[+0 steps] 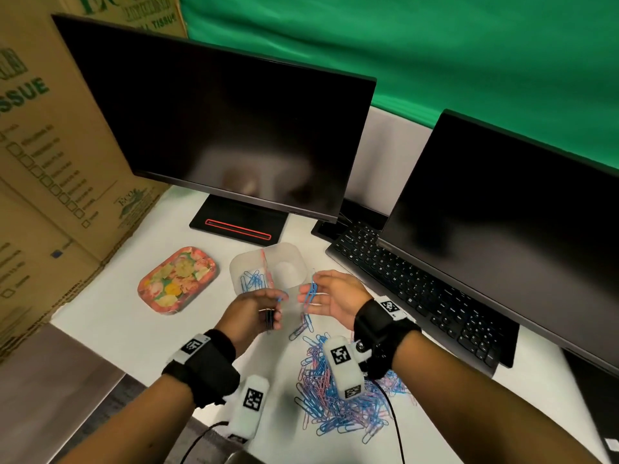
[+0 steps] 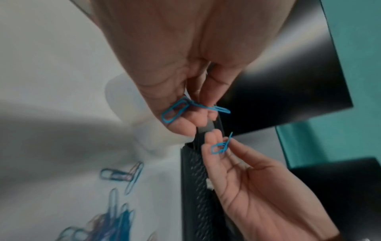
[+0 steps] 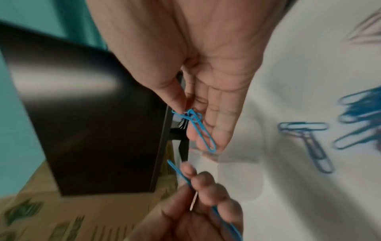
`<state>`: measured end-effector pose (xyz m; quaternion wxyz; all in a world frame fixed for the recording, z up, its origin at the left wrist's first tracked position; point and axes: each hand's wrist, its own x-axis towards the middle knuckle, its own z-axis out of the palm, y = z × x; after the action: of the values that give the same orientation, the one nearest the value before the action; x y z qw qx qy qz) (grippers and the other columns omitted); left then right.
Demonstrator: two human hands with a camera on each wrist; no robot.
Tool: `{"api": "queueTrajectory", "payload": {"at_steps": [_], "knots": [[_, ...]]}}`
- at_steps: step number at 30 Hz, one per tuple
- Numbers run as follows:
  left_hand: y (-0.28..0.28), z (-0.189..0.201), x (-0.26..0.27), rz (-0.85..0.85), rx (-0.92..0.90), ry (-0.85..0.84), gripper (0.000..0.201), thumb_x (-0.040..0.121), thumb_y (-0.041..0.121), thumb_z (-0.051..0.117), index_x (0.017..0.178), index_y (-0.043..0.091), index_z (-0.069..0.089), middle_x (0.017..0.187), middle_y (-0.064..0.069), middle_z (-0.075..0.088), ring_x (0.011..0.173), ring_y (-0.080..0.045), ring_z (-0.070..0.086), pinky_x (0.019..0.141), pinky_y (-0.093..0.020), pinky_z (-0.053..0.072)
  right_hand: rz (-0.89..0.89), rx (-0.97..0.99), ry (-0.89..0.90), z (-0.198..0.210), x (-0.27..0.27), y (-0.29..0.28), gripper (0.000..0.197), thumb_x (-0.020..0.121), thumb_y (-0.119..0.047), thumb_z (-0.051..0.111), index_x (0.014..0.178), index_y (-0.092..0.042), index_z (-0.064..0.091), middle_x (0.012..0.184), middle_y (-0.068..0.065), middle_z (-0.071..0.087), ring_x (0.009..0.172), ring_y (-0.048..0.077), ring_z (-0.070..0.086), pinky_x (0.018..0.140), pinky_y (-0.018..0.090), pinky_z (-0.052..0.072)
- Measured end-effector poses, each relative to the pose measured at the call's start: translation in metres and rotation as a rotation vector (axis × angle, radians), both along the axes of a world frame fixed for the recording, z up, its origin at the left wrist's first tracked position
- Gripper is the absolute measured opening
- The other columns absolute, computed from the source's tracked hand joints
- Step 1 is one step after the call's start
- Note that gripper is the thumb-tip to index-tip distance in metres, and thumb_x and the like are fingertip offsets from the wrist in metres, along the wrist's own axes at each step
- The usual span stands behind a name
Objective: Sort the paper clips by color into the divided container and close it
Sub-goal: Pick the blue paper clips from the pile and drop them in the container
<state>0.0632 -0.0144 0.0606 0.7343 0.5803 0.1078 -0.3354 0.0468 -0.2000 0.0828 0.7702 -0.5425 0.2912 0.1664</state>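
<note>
Both hands hover over the white desk just in front of the clear divided container [image 1: 294,254]. Blue clips [image 1: 253,279] lie in its left compartment, and a pink divider [image 1: 266,264] splits it. The right compartment looks bare. My left hand [image 1: 276,304] pinches blue paper clips [image 2: 175,112] between thumb and fingers. A short gap away, my right hand [image 1: 310,298] pinches a small tangle of blue clips [image 3: 198,127] between thumb and fingertips. A big mixed pile of blue and pink clips [image 1: 335,406] lies on the desk under my right wrist.
A floral tray [image 1: 177,279] sits left of the container. Behind it stands a monitor base [image 1: 239,224], with a black keyboard [image 1: 418,293] and a second monitor [image 1: 502,212] to the right. Cardboard boxes [image 1: 50,162] line the left side. A few loose clips [image 1: 303,326] lie between hands and pile.
</note>
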Motion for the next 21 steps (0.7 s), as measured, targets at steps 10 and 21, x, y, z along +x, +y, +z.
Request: {"api": "queueTrajectory", "payload": {"at_steps": [10, 21], "knots": [[0.011, 0.028, 0.047, 0.275, 0.118, 0.018, 0.018, 0.092, 0.004, 0.043, 0.089, 0.008, 0.06, 0.078, -0.009, 0.059, 0.07, -0.022, 0.056, 0.069, -0.031, 0.048, 0.155, -0.322, -0.062, 0.011, 0.067, 0.077, 0.024, 0.084, -0.004, 0.056, 0.069, -0.022, 0.061, 0.095, 0.022, 0.069, 0.087, 0.038, 0.068, 0.084, 0.051, 0.056], [0.009, 0.017, 0.037, 0.074, 0.464, -0.436, 0.017, 0.085, 0.002, 0.055, 0.091, 0.011, 0.068, 0.081, -0.003, 0.065, 0.071, -0.017, 0.061, 0.069, -0.031, 0.053, 0.138, -0.744, -0.136, -0.014, 0.05, 0.009, 0.026, 0.086, -0.004, 0.051, 0.071, -0.023, 0.06, 0.074, 0.01, 0.066, 0.056, 0.02, 0.061, 0.044, 0.02, 0.048]]}}
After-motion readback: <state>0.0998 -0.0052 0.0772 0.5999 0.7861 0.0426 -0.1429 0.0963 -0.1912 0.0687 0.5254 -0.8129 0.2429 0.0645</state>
